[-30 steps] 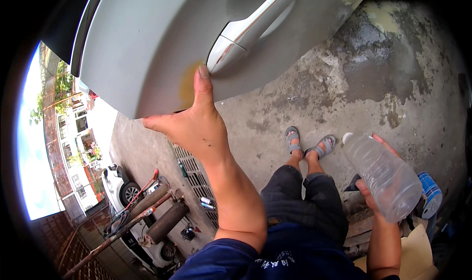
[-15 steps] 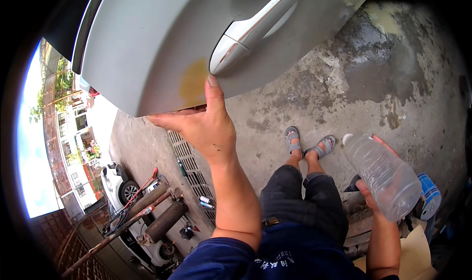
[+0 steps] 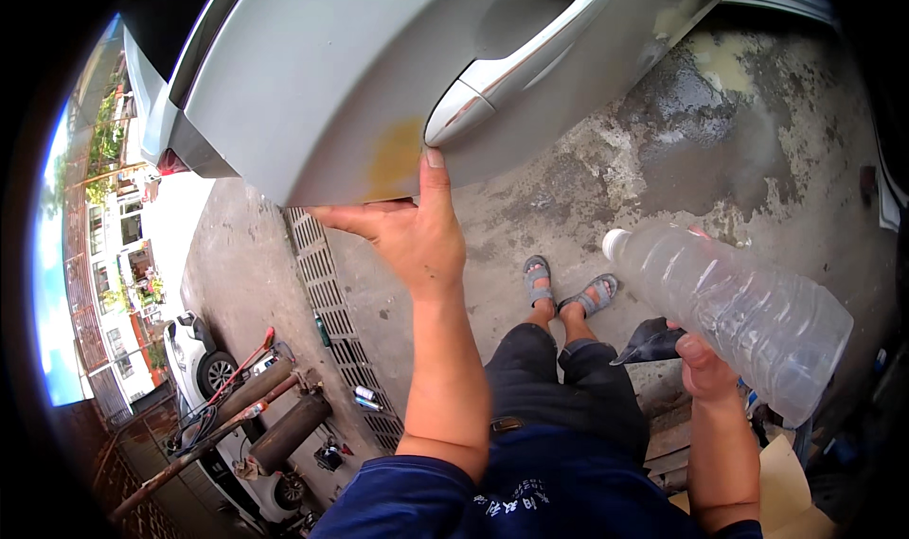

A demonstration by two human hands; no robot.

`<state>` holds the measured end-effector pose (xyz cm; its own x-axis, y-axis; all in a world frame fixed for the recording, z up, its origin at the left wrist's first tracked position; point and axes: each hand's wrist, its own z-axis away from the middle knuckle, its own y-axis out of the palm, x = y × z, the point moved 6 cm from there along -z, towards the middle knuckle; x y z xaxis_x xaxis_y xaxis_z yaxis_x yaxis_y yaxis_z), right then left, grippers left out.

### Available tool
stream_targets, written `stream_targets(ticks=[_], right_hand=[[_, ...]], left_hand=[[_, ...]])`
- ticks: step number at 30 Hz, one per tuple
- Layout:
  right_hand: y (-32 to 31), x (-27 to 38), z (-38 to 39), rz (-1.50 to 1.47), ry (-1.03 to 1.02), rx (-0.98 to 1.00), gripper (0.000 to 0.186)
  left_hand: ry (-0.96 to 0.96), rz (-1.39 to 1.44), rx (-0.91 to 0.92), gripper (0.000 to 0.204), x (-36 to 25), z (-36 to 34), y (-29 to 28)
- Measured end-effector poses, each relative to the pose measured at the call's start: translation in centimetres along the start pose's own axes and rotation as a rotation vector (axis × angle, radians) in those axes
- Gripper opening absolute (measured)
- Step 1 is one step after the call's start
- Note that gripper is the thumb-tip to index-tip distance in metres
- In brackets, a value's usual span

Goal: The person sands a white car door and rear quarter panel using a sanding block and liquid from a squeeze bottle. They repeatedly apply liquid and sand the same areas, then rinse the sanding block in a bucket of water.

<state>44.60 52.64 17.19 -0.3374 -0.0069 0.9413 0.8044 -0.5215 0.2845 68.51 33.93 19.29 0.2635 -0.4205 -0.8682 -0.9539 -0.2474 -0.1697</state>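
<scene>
My left hand [image 3: 407, 227] grips the edge of a grey car door [image 3: 312, 75]. Its thumb presses on the outer face, right at the end of the white door handle [image 3: 521, 61], and its fingers run along and partly behind the edge. A yellowish patch [image 3: 396, 156] marks the panel beside the thumb. In my right hand [image 3: 705, 359] is a large clear plastic bottle [image 3: 739, 302], tilted, its white cap pointing to the upper left. Against that hand a dark, thin sheet [image 3: 649, 342] also sticks out. Most of the right fingers are hidden behind the bottle.
The concrete floor has wet, stained patches [image 3: 720, 141]. A slotted drain grate [image 3: 327, 293] runs below the door, with cans [image 3: 367, 399] on it. Lower left are metal pipes [image 3: 284, 435] and a white car [image 3: 194, 350]. Brown board [image 3: 781, 482] lies near my right forearm.
My right hand has brought the bottle up and left, closer, and the dark sheet shows more. The door and my left hand appear shifted slightly right; the left hand keeps its hold.
</scene>
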Motion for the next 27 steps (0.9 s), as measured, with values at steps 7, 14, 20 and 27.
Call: stream_targets(ticks=[7, 14, 20, 27], right_hand=[[8.0, 6.4, -4.0, 0.131, -0.365, 0.158, 0.075], [13.3, 8.0, -6.5, 0.122, -0.545, 0.280, 0.058], [13.5, 8.3, -7.4, 0.284, -0.539, 0.294, 0.063], [13.0, 7.3, -9.2, 0.095, -0.467, 0.408, 0.068]], left_hand=[[-0.028, -0.065, -0.038, 0.107, 0.1, -0.3, -1.6], [-0.012, -0.051, -0.077, 0.108, 1.1, 0.0, -1.4], [-0.032, 0.091, -0.029, 0.104, 1.1, 0.7, -1.4], [0.020, 0.045, -0.123, 0.103, 0.8, 0.7, -1.2]])
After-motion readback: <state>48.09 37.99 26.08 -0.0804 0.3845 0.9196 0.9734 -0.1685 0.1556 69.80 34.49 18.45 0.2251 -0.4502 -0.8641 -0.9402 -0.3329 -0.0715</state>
